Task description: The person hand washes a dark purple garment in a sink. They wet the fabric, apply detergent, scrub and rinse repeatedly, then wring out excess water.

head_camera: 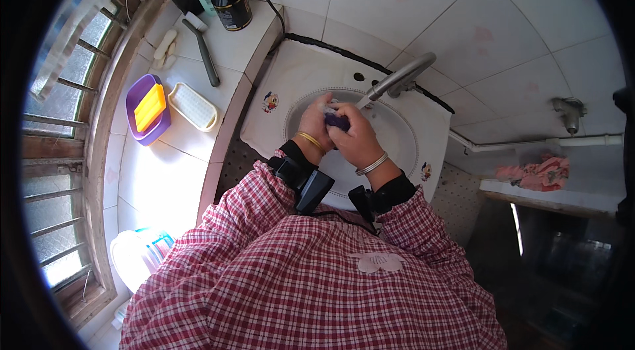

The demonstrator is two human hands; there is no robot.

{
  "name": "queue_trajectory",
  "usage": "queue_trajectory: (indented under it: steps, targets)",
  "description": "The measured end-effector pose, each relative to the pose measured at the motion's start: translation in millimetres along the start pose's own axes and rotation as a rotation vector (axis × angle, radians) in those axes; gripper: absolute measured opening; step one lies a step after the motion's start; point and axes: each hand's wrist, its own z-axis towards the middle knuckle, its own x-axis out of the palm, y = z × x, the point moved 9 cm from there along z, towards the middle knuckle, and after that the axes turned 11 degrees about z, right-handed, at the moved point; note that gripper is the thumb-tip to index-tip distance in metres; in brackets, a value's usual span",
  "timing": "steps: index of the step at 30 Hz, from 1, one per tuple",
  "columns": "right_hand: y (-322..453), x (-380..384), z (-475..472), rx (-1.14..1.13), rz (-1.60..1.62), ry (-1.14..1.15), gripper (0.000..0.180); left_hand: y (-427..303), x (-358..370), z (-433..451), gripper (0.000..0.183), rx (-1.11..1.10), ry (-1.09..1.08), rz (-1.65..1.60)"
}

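Both of my hands are over the white washbasin (317,186), close under its metal tap (402,75). A small dark purple item (337,121), perhaps a cloth or scrubber, is pressed between them with whitish foam above it. My left hand (313,123) supports it from the left, its palm facing the item. From the right, my right hand (356,136) curls its fingers over the item and hides part of it. Water (365,101) runs from the spout just beside the right hand's knuckles.
On the tiled ledge at left are a purple soap dish (144,136) with a yellow bar (150,108), a cream tray (193,107), a grey-handled brush (203,52) and a black pump bottle (231,5). A white tub (131,256) stands nearer. Pink cloth (540,173) lies at right.
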Motion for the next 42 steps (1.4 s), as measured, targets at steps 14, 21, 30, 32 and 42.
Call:
queue_trajectory:
  steps: [14,21,30,32,42]
  targets:
    - [-74.8,-50.5,-10.1,0.455,0.269,-0.449,0.025,-30.2,70.3,-44.3,0.045,0.648,-0.076,2.366]
    - [-110.5,-34.0,-44.7,0.796,1.249,-0.243,0.048,-12.9,70.1,-44.5,0.041,0.366,0.04,1.733]
    - [-116.0,-29.1,-25.7,0.755,0.721,-0.123,0.043,27.9,41.5,-45.0,0.043,0.302,0.183,2.023]
    - [-119.5,-43.4,-26.4,0.75,0.567,-0.36,0.037,14.7,14.3,-33.5,0.042,0.188,-0.015,1.209]
    - [-34.8,-4.3,-18.3,0.465,0.657,-0.156,0.029,-36.8,36.9,-13.0,0.045,0.52,-0.016,1.962]
